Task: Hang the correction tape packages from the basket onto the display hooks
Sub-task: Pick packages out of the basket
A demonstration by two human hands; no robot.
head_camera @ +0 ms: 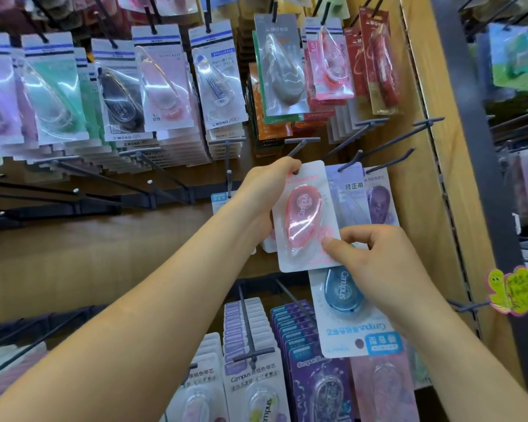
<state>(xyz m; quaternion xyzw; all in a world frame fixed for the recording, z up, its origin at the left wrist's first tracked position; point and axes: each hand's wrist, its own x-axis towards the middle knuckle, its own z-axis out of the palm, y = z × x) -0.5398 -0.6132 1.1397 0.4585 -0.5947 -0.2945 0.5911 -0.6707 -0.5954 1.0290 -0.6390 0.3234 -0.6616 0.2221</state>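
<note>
A pink correction tape package (pixel 302 217) is held up against the display, its top hole right by the tip of a dark hook (pixel 299 147). My left hand (pixel 265 193) grips its top left corner and edge. My right hand (pixel 375 263) pinches its lower right corner and also holds a blue correction tape package (pixel 345 318) upside down under the palm. A light purple package (pixel 348 193) and a dark purple package (pixel 380 199) hang on hooks just to the right. The basket is out of view.
Full rows of packages (pixel 165 80) hang above. Several bare hooks (pixel 104 184) stick out at middle left. More packages (pixel 253 360) hang below. A wooden side panel (pixel 424 147) bounds the display on the right, with a yellow-green tag (pixel 512 290) on it.
</note>
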